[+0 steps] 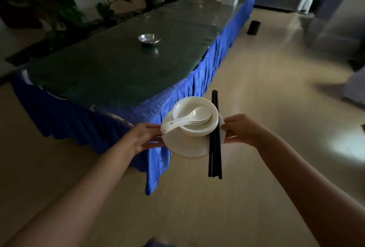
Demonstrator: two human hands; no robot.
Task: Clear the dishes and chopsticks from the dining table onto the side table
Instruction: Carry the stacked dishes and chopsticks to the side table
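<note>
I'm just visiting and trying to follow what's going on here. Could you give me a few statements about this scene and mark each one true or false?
1. Both hands hold the stack of white dishes, the left hand on one side and the right hand on the other. True.
2. The black chopsticks lie across the right side of the stack. True.
3. The stack already rests on the long table. False: it is held in the air, over the floor beside the table's corner.
4. A white spoon sits in the top bowl. True.
5. The metal bowl is part of the carried stack. False: it stands alone on the long table.
</note>
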